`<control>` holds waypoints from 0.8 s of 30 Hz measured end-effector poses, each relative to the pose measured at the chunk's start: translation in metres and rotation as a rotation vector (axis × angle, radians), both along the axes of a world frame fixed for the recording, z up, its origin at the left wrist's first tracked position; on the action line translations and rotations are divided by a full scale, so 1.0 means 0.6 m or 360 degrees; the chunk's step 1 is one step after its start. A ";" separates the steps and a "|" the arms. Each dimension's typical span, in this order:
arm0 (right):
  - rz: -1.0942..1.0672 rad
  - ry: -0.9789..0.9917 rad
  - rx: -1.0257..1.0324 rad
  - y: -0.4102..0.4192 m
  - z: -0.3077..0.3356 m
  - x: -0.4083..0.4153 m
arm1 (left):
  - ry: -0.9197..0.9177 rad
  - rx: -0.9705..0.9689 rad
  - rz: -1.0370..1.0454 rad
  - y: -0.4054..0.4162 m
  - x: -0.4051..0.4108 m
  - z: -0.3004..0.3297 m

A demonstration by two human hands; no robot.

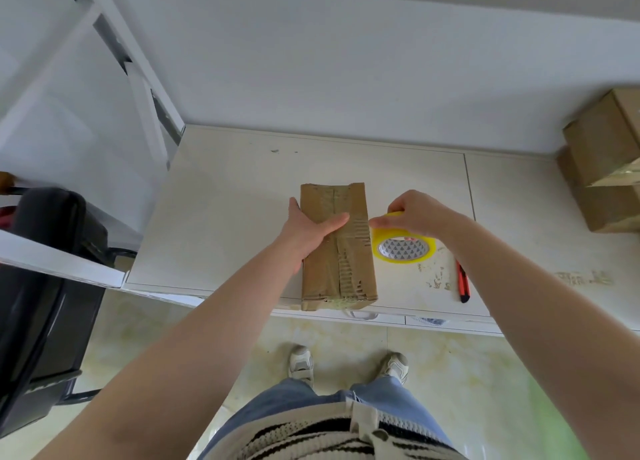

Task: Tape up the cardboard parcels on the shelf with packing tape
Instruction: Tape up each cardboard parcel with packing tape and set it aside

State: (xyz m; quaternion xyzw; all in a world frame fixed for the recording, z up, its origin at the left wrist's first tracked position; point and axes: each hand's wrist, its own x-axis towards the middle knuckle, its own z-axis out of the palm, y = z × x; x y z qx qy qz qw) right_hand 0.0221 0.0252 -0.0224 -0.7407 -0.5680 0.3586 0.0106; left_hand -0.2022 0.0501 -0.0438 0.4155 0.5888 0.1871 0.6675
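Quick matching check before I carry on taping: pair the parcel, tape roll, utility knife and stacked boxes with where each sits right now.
Things:
1. parcel
2. tape roll
3. utility knife
4. stacked boxes

Places:
A. far right end of the shelf
B. gripped from above by the right hand
C. under the flat left hand
D. lying untouched just right of the roll, near the front edge

Pairs: 1-C, 2-B, 3-D, 4-A
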 end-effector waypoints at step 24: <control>0.0245 -0.0627 0.0184 0.023 0.098 -0.092 | 0.0091 -0.0019 -0.0161 -0.007 -0.002 0.019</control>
